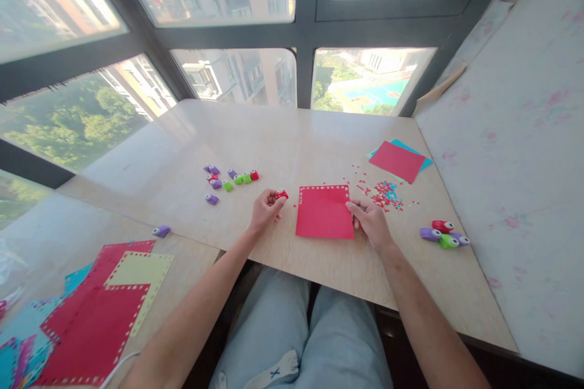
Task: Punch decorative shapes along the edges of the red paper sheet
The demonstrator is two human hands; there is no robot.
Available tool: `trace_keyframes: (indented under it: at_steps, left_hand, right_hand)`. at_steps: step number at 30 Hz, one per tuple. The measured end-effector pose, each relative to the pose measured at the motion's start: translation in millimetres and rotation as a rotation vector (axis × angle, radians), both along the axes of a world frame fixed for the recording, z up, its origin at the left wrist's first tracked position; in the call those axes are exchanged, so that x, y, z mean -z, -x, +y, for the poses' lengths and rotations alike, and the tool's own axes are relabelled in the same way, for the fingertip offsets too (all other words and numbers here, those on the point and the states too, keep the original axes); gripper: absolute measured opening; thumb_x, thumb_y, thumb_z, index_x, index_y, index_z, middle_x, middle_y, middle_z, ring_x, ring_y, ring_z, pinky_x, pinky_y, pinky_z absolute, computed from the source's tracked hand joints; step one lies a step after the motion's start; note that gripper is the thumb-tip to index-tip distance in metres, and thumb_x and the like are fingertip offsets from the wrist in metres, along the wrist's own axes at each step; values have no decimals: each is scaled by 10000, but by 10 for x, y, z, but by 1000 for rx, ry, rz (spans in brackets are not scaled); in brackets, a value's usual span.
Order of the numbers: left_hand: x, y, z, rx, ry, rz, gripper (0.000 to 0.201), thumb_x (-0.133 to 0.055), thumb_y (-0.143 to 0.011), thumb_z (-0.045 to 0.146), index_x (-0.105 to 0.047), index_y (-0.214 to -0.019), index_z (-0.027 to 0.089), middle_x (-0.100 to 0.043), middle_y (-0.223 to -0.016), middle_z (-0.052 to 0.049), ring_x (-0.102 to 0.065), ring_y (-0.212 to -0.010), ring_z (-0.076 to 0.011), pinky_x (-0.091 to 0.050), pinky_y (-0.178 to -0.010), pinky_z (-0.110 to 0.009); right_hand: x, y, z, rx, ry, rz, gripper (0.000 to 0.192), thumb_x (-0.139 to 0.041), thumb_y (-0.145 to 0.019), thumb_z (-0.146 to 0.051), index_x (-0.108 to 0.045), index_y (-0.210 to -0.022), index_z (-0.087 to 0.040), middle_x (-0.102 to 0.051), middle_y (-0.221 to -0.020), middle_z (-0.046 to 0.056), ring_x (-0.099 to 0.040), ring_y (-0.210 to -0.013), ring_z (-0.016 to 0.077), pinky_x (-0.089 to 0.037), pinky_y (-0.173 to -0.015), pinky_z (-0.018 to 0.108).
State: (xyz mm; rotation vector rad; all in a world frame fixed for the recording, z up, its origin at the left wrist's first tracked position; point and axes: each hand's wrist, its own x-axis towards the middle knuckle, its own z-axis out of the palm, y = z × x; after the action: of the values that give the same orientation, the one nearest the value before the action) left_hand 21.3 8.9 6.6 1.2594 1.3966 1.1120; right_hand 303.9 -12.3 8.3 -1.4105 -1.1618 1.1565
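I see my left hand (267, 208) clamped on small red plastic punch (281, 194); right hand (370, 220) pinches red square paper sheet (325, 213) btwn both. Top edge punched, other edges left, I reckon.

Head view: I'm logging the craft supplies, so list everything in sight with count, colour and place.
red sheet: one, holes along its top edge, table centre
small punch: one, red, in left hand
punch cluster: about nine; purple, green, red; centre-left
lone punch: one, purple, left
punch group: four; red, purple, green; right
paper stack: red over blue, far right
confetti: red and blue bits
punched sheets: several; red, yellow, blue; lower left
table: light
left hand
right hand: on sheet's edge
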Motion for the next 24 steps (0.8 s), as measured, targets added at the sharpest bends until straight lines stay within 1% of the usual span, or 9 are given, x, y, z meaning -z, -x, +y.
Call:
trace_keyframes:
  at_steps: [4, 8, 13, 20, 22, 24]
  left_hand:
    - [1, -31, -3, -22, -22, 40, 330, -639, -773, 474, -521, -872, 182, -521, -617, 51, -518, -415, -83, -352, -346, -175]
    - [-10, -47, 7, -51, -35, 36, 316, -632, -775, 469, -522, -855, 183, -518, -618, 48, -516, -422, -85, -367, -357, -183]
    - [-26, -56, 6, -72, -33, 13, 313, -634, -771, 461, -524, -855, 180, -520, -636, 42, -505, -443, -80, -387, -377, -182]
    - [-22, -73, 7, -84, -57, 39, 281, -628, -773, 433, -522, -838, 181, -518, -628, 39, -493, -455, -85, -390, -391, -185]
    - [-6, -75, 19, -89, -67, 58, 277, -627, -779, 435, -526, -831, 182, -528, -639, 33, -497, -465, -86, -393, -400, -187]
    - [14, -74, 34, -91, -77, 74, 275, -625, -788, 439, -534, -831, 183, -527, -636, 31, -503, -474, -89, -394, -409, -187]
  right_hand:
    - [-5, 4, -2, -11, -3, -33, 387, -671, -748, -491, -713, -865, -125, -548, -467, -31, -432, -378, 96, -323, -403, 210]
    - [-19, 18, -8, -12, 27, -57, 418, -687, -730, -498, -725, -901, -118, -525, -442, -42, -436, -372, 100, -325, -398, 209]
    - [-10, 27, -14, -70, 30, -61, 437, -701, -735, -506, -733, -936, -120, -562, -474, -29, -425, -368, 88, -308, -389, 201]
    - [11, 26, -17, -105, 24, -112, 476, -688, -755, -519, -741, -998, -114, -550, -465, -33, -404, -364, 85, -300, -372, 201]
    - [19, 36, -15, -116, 32, -128, 496, -687, -752, -527, -739, -1026, -116, -544, -462, -39, -396, -358, 85, -326, -366, 204]
    - [33, 47, -11, -120, 58, -129, 518, -696, -740, -535, -734, -1041, -115, -549, -469, -42, -395, -353, 86, -395, -381, 222]
